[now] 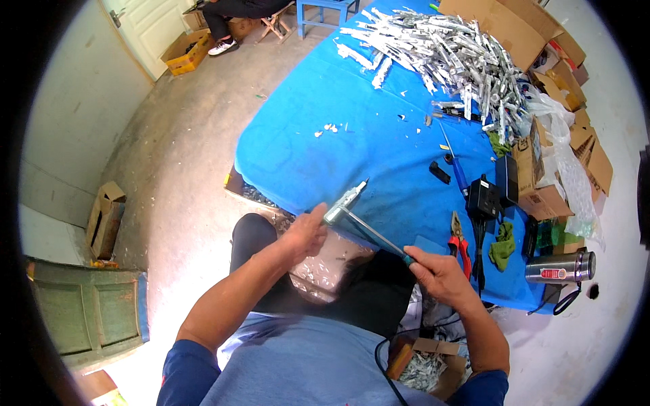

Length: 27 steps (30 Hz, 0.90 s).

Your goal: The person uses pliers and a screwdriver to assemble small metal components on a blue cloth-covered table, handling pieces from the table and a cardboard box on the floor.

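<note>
My left hand (307,233) is closed around the lower end of a slim silvery-white metal part (347,203), held at the near edge of the blue-covered table (298,145). A thin dark tip sticks out of the part's far end. My right hand (439,269) grips the teal handle of a screwdriver (377,234). The screwdriver's long shaft slants up and left, and its tip meets the side of the part near my left fingers. What exactly the tip touches is too small to tell.
A large heap of similar silvery parts (453,57) covers the table's far right. Nearer lie red-handled pliers (459,245), a black power adapter (483,198), a green cloth (502,247) and a steel flask (558,268). Cardboard boxes (538,169) line the right side. Someone's leg (218,24) shows far off.
</note>
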Available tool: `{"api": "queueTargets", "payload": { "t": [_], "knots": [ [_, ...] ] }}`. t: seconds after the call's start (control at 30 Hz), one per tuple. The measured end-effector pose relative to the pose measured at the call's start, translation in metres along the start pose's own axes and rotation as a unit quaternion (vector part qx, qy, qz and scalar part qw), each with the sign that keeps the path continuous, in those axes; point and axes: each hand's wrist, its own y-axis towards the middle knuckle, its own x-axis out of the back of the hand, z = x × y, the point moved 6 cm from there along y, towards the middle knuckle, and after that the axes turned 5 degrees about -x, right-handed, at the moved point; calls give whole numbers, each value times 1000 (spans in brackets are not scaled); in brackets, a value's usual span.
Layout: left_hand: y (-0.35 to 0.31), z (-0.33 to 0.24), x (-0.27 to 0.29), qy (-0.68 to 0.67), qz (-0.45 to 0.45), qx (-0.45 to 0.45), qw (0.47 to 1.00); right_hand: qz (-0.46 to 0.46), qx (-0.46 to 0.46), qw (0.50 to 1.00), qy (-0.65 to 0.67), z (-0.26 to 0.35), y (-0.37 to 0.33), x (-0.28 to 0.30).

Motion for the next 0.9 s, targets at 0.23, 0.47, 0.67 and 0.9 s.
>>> {"api": "queueTargets", "payload": {
  "t": [0.23,0.47,0.67,0.9],
  "knots": [
    [5,5,4,12,1,2,1000,-39,95,968,-228,29,-10,3],
    [1,-1,1,13,-30,14,999,124,-150,962,190,-16,8,5],
    [4,0,3,6,1,-3,1000,78,-172,951,244,-18,-5,-16],
    [2,8,-1,-19,-25,-19,999,-193,-175,930,260,-22,-40,13]
  ]
}}
